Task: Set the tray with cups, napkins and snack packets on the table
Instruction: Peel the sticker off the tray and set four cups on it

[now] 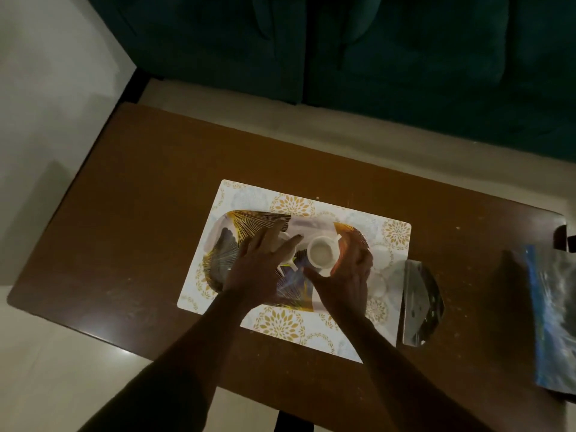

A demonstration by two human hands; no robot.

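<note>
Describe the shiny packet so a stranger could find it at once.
Start at the brown table and find the patterned placemat in its middle. Just off the placemat's right edge lies the silver packet. It is the only mirror-like foil item; the blue packet farther right is larger.

Home lounge: sofa [374, 51], coffee table [140, 213].

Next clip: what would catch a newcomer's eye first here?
Two bare hands, left hand and right hand, meet over a gold-fanned tray on a patterned placemat mid-table. Between them stands a white cup. A shiny packet lies just right of the mat.
</note>
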